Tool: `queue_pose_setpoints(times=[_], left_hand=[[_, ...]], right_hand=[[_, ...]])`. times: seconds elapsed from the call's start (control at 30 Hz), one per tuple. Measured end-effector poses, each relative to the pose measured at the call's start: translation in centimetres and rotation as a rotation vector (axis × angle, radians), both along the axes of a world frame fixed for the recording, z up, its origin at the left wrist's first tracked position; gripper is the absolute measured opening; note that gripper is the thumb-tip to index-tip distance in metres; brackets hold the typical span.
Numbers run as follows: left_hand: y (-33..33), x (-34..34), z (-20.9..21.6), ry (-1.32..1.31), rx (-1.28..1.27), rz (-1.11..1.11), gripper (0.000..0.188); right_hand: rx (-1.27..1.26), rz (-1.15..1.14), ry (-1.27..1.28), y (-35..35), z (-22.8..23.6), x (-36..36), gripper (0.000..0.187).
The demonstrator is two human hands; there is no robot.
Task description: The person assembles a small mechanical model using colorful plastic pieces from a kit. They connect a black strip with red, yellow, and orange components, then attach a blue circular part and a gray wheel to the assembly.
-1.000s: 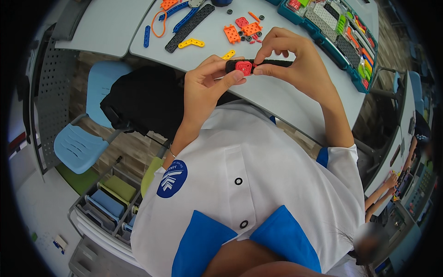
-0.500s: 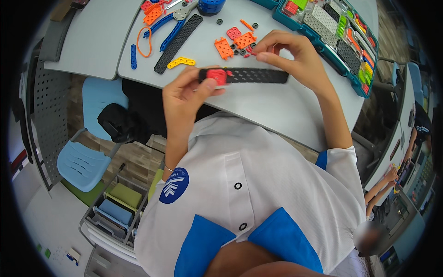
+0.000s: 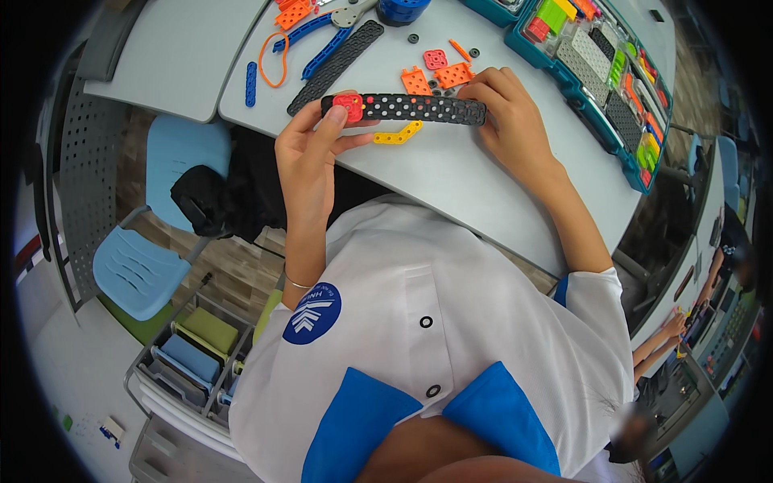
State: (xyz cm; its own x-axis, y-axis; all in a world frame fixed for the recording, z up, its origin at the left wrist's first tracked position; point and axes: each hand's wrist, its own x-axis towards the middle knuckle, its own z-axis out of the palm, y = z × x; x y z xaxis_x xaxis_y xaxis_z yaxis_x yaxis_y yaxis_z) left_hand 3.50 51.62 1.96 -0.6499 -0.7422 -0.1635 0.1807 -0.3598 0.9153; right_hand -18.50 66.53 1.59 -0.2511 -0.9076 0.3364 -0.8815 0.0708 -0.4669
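Observation:
My left hand (image 3: 308,149) pinches the left end of a black perforated strip (image 3: 423,109), its thumb pressing on a red square connector plate (image 3: 349,106) at that end. At the strip's other end is my right hand (image 3: 518,125), fingers curled around it and partly hidden. The strip is held level above the table's near edge. Just below it lies a yellow angled beam (image 3: 398,135). Beyond the strip are an orange perforated plate (image 3: 415,82), a second orange plate (image 3: 455,75) and a red square piece (image 3: 435,59).
A second black perforated strip (image 3: 338,68) lies left, beside a blue-handled hand tool (image 3: 324,55), an orange loop (image 3: 282,75) and a blue beam (image 3: 251,84). A teal case (image 3: 573,88) of sorted parts stands at the right. Blue chairs (image 3: 137,270) are at the left.
My right hand has come down from beside the small red parts to the strip's right end. The strip has shifted slightly up and left in view, uncovering more of the yellow beam's surroundings.

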Motion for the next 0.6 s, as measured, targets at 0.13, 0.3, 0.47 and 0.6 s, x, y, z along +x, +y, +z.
queue_pose_setpoints(times=[0.13,0.3,0.47,0.6], left_hand=[[0.6,-0.6,-0.1,0.008,0.009,0.016,0.029],[1.7,-2.1,0.5,0.052,0.002,-0.02,0.031],[3.1,-3.1,1.7,0.082,0.037,-0.097,0.028],[3.5,-3.4,1.6,0.122,0.032,-0.136,0.027]], right_hand=[[-0.123,-0.117,-0.05,0.3,3.3,-0.9,0.016],[-0.189,0.005,-0.44,1.2,6.7,1.9,0.01],[-0.306,0.084,-0.278,-0.2,4.4,3.8,0.016],[-0.321,0.071,-0.251,-0.4,3.3,4.1,0.019]])
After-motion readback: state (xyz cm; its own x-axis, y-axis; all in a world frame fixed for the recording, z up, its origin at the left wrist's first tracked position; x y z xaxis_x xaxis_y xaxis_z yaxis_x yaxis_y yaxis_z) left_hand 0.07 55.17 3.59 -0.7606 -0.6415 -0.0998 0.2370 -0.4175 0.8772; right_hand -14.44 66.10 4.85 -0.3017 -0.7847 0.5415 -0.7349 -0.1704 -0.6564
